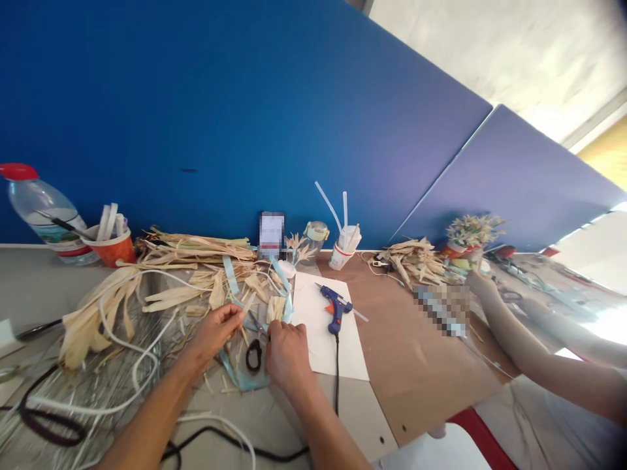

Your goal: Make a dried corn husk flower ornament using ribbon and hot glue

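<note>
My left hand (215, 333) is closed in a pinch on a strip of dried corn husk (245, 307) among light blue ribbon (230, 274). My right hand (287, 352) rests curled on the table close beside it, its fingers pressed on the husk piece and ribbon at its tips. A pair of black-handled scissors (253, 352) lies between the two hands. A blue glue gun (336, 307) lies on a white sheet (323, 333) just right of my right hand.
Piles of dried husk (161, 274) cover the left of the table, with white and black cables (122, 365). A water bottle (42, 212), an orange cup (115, 248) and a white cup of glue sticks (343, 248) stand along the blue partition. Another person's arm (519, 339) reaches in at the right.
</note>
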Tool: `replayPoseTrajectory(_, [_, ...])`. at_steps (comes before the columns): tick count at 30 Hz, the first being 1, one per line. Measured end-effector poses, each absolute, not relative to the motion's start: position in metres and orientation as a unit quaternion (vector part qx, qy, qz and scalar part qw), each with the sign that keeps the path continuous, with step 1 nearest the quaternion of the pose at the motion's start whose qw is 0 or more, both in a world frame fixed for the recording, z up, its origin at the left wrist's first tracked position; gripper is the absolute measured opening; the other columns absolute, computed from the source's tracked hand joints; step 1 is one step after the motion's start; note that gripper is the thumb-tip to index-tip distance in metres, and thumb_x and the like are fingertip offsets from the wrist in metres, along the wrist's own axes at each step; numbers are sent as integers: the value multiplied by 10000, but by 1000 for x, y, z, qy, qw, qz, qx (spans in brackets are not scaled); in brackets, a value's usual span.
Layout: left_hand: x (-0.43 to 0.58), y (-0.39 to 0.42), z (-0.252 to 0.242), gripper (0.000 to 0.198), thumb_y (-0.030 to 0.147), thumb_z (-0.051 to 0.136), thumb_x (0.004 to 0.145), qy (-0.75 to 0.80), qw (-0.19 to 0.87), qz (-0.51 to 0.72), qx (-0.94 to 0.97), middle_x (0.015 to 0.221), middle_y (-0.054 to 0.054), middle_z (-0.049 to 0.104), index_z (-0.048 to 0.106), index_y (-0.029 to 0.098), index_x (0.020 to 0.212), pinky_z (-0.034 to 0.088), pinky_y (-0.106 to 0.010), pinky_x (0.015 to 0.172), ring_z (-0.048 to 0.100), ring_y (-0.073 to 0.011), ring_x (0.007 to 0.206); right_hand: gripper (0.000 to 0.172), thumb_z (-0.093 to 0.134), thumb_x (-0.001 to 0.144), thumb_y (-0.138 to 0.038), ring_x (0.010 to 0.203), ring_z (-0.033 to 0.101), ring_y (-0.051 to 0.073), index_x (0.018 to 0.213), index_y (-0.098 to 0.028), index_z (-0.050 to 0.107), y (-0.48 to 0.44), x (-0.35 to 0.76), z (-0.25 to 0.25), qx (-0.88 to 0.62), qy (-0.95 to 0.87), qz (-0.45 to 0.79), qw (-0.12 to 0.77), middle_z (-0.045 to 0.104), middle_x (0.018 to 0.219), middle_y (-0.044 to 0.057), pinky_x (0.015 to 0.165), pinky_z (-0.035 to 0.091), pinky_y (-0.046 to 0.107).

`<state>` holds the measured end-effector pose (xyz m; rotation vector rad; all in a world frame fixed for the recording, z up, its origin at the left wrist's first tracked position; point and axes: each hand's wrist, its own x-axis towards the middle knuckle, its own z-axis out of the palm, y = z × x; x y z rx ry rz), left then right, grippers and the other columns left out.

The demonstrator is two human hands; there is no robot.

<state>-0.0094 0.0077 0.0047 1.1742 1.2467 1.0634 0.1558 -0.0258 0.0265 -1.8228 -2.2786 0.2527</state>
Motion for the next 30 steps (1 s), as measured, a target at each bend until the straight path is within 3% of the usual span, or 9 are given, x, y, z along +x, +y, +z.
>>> replayPoseTrajectory(7, [-6,5,14,353,500,696,655,496,559,487,453,554,60,464,574,170,673,262,-216,479,355,-83,471,155,477,736,-50,750,598,202,807,-166,554,-23,154,27,-625,-733,80,256,664,779,55,701,295,316])
replayPoseTrajectory(13, [-6,0,19,268,391,735,669,412,664,494,381,608,42,526,580,175,700,307,-213,494,307,-61,457,135,455,759,-68,704,540,175,749,-189,514,-25,149,21,-587,-710,63,385,603,720,17,719,305,307])
replayPoseTrajectory(17, [-6,-2,18,245,351,742,672,381,698,491,355,725,4,607,581,168,699,325,-206,468,299,-47,448,114,491,777,-92,757,536,184,761,-194,538,-28,138,16,-573,-715,86,391,617,768,25,739,316,314])
replayPoseTrajectory(21, [-10,-1,18,230,343,746,664,381,688,517,338,586,41,521,614,161,716,326,-181,451,298,-42,439,139,565,757,-119,845,540,224,869,-195,599,-27,133,12,-591,-724,105,341,644,873,58,744,328,332])
replayPoseTrajectory(25, [-20,3,20,220,323,759,653,379,675,555,305,677,30,575,620,166,720,303,-163,436,293,-28,449,63,587,772,-168,793,556,225,803,-192,637,-25,142,15,-612,-720,140,295,643,810,62,740,342,350])
replayPoseTrajectory(30, [-21,-1,25,237,319,787,615,367,676,559,309,844,4,630,617,166,678,328,-190,465,307,-27,464,155,482,848,-198,890,545,219,904,-180,625,-26,149,26,-571,-668,111,463,615,913,91,798,390,358])
